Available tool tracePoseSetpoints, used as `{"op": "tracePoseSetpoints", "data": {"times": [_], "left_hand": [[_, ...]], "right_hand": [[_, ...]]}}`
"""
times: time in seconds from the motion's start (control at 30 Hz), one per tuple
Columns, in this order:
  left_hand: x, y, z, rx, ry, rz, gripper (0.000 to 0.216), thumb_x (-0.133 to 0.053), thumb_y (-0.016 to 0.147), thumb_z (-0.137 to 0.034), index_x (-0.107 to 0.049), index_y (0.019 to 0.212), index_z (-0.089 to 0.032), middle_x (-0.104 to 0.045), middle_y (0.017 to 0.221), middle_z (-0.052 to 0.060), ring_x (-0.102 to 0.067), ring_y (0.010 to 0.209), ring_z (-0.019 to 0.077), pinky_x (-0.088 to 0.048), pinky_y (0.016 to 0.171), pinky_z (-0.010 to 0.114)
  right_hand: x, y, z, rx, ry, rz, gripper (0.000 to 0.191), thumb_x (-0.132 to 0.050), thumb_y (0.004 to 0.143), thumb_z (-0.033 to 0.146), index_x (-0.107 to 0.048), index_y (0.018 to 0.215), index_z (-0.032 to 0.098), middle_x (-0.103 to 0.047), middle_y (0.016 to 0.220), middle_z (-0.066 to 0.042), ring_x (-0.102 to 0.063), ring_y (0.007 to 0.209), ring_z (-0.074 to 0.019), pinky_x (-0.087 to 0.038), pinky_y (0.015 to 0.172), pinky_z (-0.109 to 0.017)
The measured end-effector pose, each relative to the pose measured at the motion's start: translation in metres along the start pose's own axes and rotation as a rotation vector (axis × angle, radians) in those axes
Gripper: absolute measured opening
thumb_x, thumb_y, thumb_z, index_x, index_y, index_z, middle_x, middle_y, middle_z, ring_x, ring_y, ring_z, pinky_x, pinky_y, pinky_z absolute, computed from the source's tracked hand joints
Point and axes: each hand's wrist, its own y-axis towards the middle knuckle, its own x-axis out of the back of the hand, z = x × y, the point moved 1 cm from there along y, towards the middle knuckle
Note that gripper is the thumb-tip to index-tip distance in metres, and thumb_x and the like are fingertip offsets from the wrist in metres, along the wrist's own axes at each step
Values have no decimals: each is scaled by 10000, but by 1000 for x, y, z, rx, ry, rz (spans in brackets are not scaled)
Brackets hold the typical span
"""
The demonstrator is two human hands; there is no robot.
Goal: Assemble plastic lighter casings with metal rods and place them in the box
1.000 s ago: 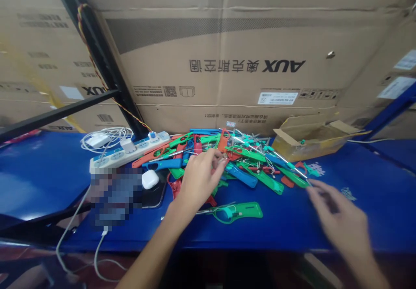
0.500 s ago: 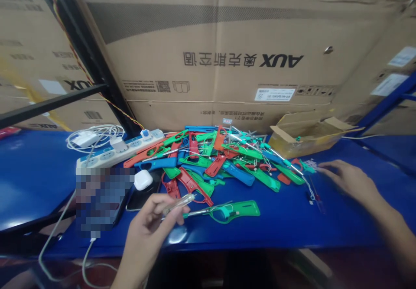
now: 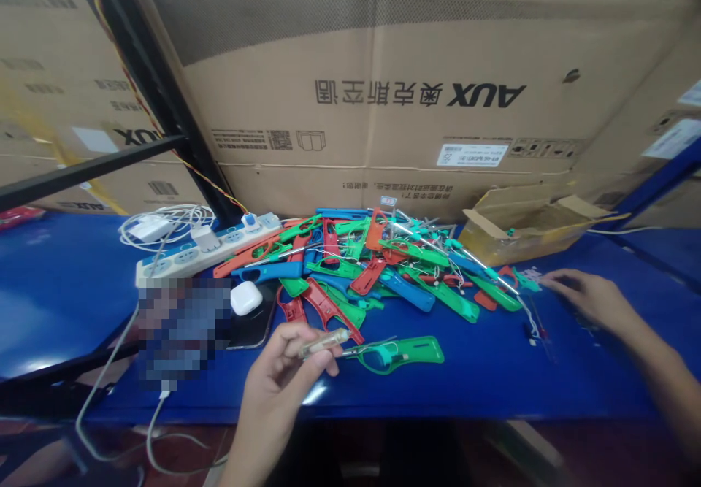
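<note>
My left hand (image 3: 290, 374) is closed around a small clear tube (image 3: 326, 342) with a yellowish tint, held between thumb and fingers above the table. Just beyond it lies a green lighter handle shell (image 3: 427, 350) with a metal rod and a teal part in it. My right hand (image 3: 596, 297) reaches to the right end of the pile, fingers stretched out. Its fingertips touch small teal and pale pieces (image 3: 529, 279); no grip on one can be made out. A heap of red, green, blue and orange lighter shells (image 3: 377, 275) spreads between the hands.
Behind the heap's right side stands an open cardboard box (image 3: 504, 242). A power strip (image 3: 219, 246) with plugs and coiled white cables lies at left. A white earbud case (image 3: 246, 298) rests on a dark phone (image 3: 255, 330). Large cartons (image 3: 394, 41) wall the back.
My left hand has moved right with the tube, now over the rod of the green shell. My right hand stays by the small pieces. The view has shifted slightly.
</note>
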Motion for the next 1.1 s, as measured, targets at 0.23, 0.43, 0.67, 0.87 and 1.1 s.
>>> {"op": "tracePoseSetpoints", "data": {"times": [0.23,0.43,0.67,0.87,1.1], "left_hand": [[1,-2,21,-4,-32,53,309,-844,810,-402,-615,883,-208,-735,711,-3,-694,636,163,-566,694,279],[14,5,34,-25,-29,115,278,-831,838,-371,-617,907,-207,-743,758,5,-710,654,166,-586,701,287],[5,-1,26,-4,-21,76,283,-852,798,-364,-632,868,-200,-744,773,9,-693,634,157,-568,689,269],[-2,-6,21,6,13,37,298,-852,777,-381,-629,857,-200,-752,738,14,-682,644,165,-554,738,290],[-3,-7,20,20,43,49,275,-830,792,-367,-623,873,-205,-767,763,10,-684,654,154,-542,741,273]], "right_hand": [[-3,-15,-2,82,-38,230,166,-707,903,304,-841,949,219,-788,1099,-115,-745,957,-268,-507,779,-332],[-11,-15,-1,122,-124,305,411,-593,870,560,-803,1056,260,-754,1141,-104,-740,976,-334,-546,744,-391],[-17,-3,5,179,-143,388,486,-480,861,581,-781,1076,266,-744,1133,-106,-733,1009,-331,-563,790,-399],[-17,4,18,214,-62,456,470,-548,859,620,-768,1036,245,-760,1071,-111,-730,907,-294,-548,739,-359],[-14,-5,45,322,160,527,494,-540,901,640,-767,1044,225,-752,1068,-120,-704,910,-262,-544,824,-349]]}}
